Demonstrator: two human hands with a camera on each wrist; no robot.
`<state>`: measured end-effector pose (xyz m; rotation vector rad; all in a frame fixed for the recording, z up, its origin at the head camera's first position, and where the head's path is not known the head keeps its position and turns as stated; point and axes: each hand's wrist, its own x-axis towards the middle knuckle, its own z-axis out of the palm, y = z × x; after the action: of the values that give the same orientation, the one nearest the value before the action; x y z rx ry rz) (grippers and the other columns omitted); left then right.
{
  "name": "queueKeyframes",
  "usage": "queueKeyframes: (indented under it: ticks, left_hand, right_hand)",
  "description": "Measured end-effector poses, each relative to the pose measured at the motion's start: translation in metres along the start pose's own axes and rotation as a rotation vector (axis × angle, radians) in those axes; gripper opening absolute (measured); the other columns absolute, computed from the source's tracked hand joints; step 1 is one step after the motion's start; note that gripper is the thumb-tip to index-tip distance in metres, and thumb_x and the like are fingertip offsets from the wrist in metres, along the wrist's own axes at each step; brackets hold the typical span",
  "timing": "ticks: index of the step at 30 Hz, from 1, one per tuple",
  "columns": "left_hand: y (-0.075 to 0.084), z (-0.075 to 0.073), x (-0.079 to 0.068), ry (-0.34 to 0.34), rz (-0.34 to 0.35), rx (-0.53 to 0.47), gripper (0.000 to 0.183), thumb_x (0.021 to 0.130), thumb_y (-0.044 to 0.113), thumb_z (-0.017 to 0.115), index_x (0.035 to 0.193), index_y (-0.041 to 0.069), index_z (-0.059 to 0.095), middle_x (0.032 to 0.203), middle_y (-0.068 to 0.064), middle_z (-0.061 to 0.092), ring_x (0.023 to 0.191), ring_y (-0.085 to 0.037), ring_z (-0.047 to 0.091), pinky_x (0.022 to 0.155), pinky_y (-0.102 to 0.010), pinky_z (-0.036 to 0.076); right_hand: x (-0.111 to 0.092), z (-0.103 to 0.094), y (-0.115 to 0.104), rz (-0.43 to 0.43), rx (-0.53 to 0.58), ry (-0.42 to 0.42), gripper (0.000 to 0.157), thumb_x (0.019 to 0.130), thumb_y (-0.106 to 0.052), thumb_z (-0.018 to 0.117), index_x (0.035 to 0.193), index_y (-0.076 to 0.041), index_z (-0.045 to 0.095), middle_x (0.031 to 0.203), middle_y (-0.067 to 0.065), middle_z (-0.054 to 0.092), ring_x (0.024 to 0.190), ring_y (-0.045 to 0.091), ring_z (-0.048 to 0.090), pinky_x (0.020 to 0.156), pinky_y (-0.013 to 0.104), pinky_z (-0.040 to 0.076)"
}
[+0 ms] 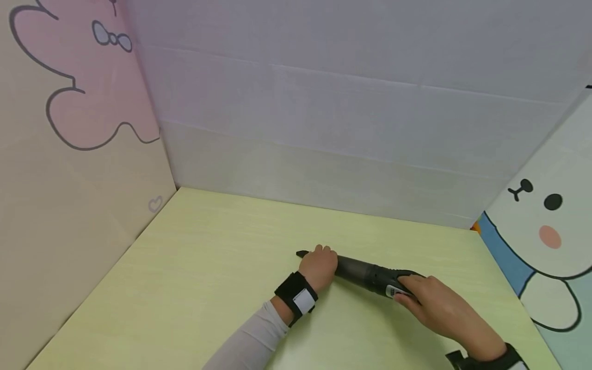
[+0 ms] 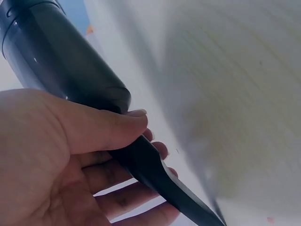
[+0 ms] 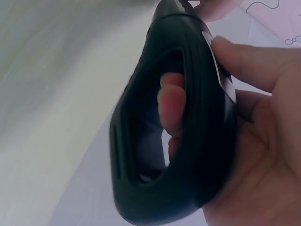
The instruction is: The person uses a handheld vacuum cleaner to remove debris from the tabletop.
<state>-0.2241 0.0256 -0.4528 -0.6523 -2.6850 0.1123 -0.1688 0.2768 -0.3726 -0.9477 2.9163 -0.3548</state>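
Observation:
Both hands hold a black handheld vacuum cleaner [image 1: 358, 271], tilted across the middle right of the table in the head view. My left hand [image 1: 319, 268] grips its front end, where a narrow flat nozzle [image 2: 155, 174] joins the rounded body. The left wrist view shows the thumb on top, with the fingers behind the nozzle. At the rear, my right hand [image 1: 437, 303] holds the loop handle [image 3: 202, 117]. Fingertips [image 3: 172, 106] come through the loop, while the thumb lies along the side near a pale label [image 1: 395, 292].
The pale yellow table [image 1: 194, 277] meets a whitish back panel [image 1: 324, 118]. A cartoon-printed panel stands at the left [image 1: 92, 180], and another panel [image 1: 522, 241] at the right. A shadow falls on the table below the vacuum. Each wrist wears a black strap [image 1: 296, 298].

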Motion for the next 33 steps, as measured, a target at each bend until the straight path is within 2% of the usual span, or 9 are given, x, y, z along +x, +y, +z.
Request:
queueKeyframes:
  ticks: [6,11,17,23,33]
  left_hand:
    - [-0.007,0.007,0.004,0.005,-0.011,0.005,0.017,0.079,0.029,0.07,0.086,0.013,0.066,0.075,0.0,0.057,0.069,-0.014,0.053,0.043,-0.022,0.044]
    - [-0.013,0.004,0.007,0.01,-0.019,0.026,0.012,0.083,0.025,0.066,0.089,0.015,0.067,0.078,0.002,0.06,0.071,-0.014,0.054,0.044,-0.024,0.045]
    - [-0.019,-0.007,0.006,0.024,-0.016,0.036,0.008,0.085,0.022,0.064,0.09,0.016,0.067,0.079,0.003,0.061,0.071,-0.013,0.054,0.043,-0.025,0.044]
    - [-0.021,-0.005,0.006,0.046,-0.014,0.031,0.009,0.084,0.023,0.066,0.091,0.017,0.067,0.079,0.003,0.062,0.071,-0.013,0.053,0.043,-0.025,0.044]
    - [-0.023,-0.006,0.005,0.03,-0.011,0.013,0.012,0.081,0.028,0.069,0.089,0.018,0.068,0.079,0.004,0.063,0.072,-0.013,0.055,0.046,-0.025,0.046]
  right_hand:
    - [0.003,0.007,-0.001,0.017,-0.043,0.143,0.009,0.085,-0.029,0.064,0.087,-0.023,0.057,0.068,-0.019,0.045,0.053,-0.002,0.037,0.053,0.026,0.036]
    - [0.005,0.014,0.004,0.042,0.023,0.213,0.011,0.082,-0.026,0.068,0.084,-0.026,0.056,0.065,-0.019,0.045,0.051,-0.001,0.037,0.05,0.023,0.035]
    - [0.007,0.02,0.008,0.037,0.073,0.247,0.009,0.084,-0.03,0.066,0.086,-0.026,0.058,0.066,-0.018,0.047,0.051,-0.001,0.037,0.05,0.023,0.035]
    - [0.008,0.023,0.013,0.022,0.073,0.27,0.012,0.082,-0.027,0.068,0.091,-0.023,0.062,0.07,-0.019,0.051,0.052,-0.001,0.038,0.05,0.023,0.036]
    - [0.009,0.032,0.016,0.068,0.077,0.257,0.014,0.083,-0.027,0.067,0.093,-0.02,0.062,0.074,-0.015,0.054,0.055,0.0,0.041,0.051,0.024,0.038]
